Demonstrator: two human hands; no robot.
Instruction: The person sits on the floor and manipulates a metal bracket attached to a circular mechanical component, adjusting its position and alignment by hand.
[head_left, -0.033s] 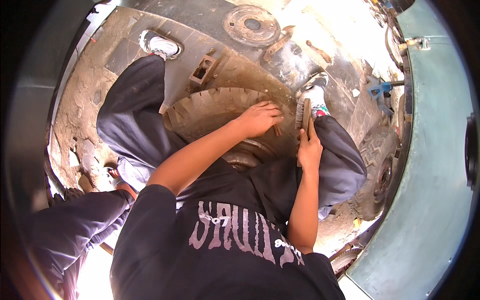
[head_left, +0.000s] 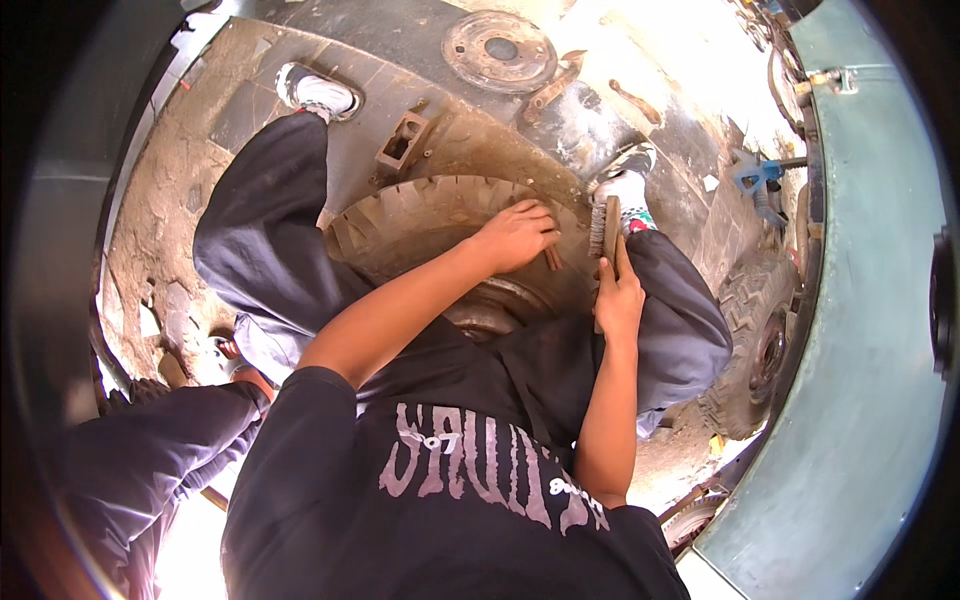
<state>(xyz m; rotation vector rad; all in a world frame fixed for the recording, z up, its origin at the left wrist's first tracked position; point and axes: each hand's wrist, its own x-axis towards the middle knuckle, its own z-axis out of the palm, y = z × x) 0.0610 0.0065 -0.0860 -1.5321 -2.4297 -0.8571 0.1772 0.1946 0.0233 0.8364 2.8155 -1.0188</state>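
A large, dusty tyre point(head_left: 385, 222) lies between my spread legs, its rusty rim point(head_left: 490, 312) partly hidden by my arm and trousers. Over the tyre's right part is my left hand point(head_left: 518, 236), palm down, with fingers curled around a short brown bar-like piece point(head_left: 553, 259) whose end sticks out below them. What exactly this piece is, I cannot make out. By my right knee, my right hand point(head_left: 618, 303) grips a wire brush point(head_left: 607, 228) by its wooden handle, thumb and forefinger along it. The brush stands nearly upright in view, its grey bristles facing left toward the tyre.
Beyond the tyre lie a rusty metal block point(head_left: 402, 140), a round metal disc point(head_left: 500, 50) and a rusty bracket point(head_left: 553, 85). A treaded wheel point(head_left: 755, 345) and a blue clamp-like tool point(head_left: 757, 176) are at right, beside a pale green panel point(head_left: 870, 300). Another person's leg point(head_left: 165, 440) is at left.
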